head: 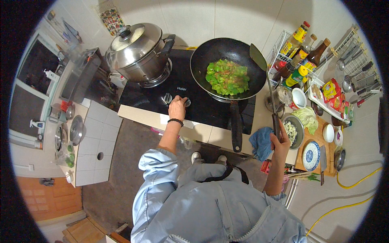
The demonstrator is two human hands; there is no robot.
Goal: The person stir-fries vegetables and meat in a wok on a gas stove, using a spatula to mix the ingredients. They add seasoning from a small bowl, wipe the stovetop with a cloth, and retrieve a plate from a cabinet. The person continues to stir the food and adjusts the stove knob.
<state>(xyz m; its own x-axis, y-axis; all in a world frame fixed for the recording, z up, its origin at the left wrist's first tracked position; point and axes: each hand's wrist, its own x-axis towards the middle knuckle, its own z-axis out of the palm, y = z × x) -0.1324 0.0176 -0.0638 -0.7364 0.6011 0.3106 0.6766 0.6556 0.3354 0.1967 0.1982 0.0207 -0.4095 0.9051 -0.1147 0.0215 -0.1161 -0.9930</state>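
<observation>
My left hand (177, 108) has its fingers on a round control knob (187, 102) of the black Haier gas cooktop (146, 103). A second knob (166, 98) sits just left of it. In my right hand (280, 141) is the dark handle of a long spatula (271, 88), its blade resting inside the wok's right wall. The black wok (234, 50) stands on the right burner, its handle (236, 127) towards me. Chopped green peppers with small brownish pieces (228, 77) lie in it. Near my right wrist is a crumpled blue cloth (261, 143).
A lidded steel pot (136, 48) occupies the left burner. To the right are a bottle rack (275, 51), a metal bowl of chopped white pieces (291, 130), cabbage (305, 118), a patterned plate (311, 155) and a cleaver (323, 159) on a cutting board (299, 161).
</observation>
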